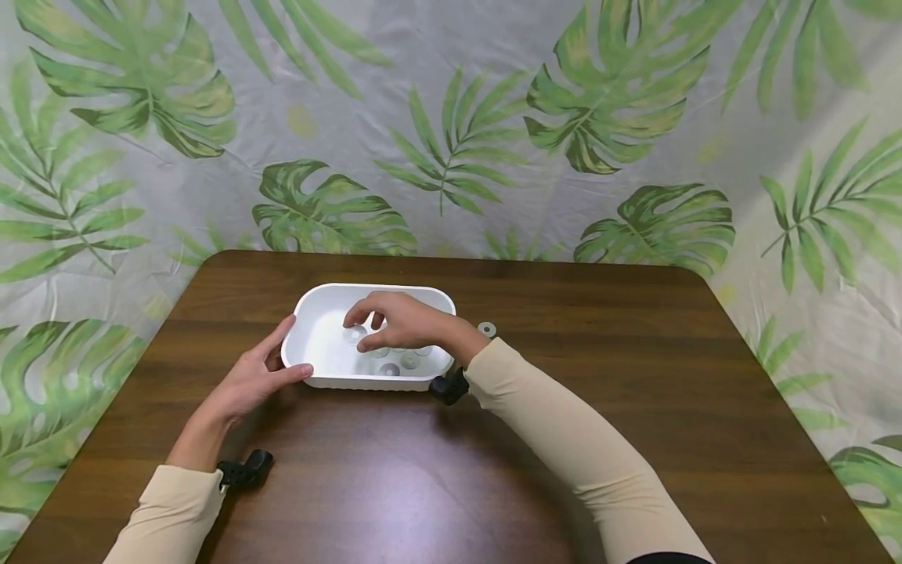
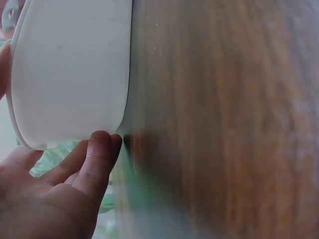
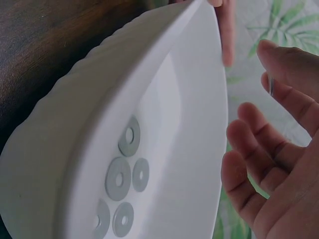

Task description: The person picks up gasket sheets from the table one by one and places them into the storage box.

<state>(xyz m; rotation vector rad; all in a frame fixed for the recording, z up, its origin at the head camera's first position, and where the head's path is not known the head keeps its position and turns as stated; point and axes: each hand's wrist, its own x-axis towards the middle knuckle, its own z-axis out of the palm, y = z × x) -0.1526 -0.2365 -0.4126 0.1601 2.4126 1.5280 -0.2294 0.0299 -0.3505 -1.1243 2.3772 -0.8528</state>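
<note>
A white plastic tray (image 1: 327, 372) with rounded corners stands on the table. My left hand (image 1: 247, 384) grips its left end, the thumb on the near corner of the rim and the fingers along the end wall. Over the tray, my right hand (image 1: 402, 319) pinches a metal washer (image 1: 355, 335) between thumb and index finger; in the right wrist view only that washer's thin edge shows. Its other fingers are loosely bent. Several flat washers (image 3: 118, 179) lie on the tray floor toward the right end, partly hidden under the right hand in the head view.
One more washer (image 1: 487, 330) lies on the brown wooden table (image 1: 599, 376), right of the tray beside the right wrist. A leaf-patterned cloth (image 1: 451, 125) hangs behind the table. Black wrist cameras (image 1: 245, 470) sit on both forearms.
</note>
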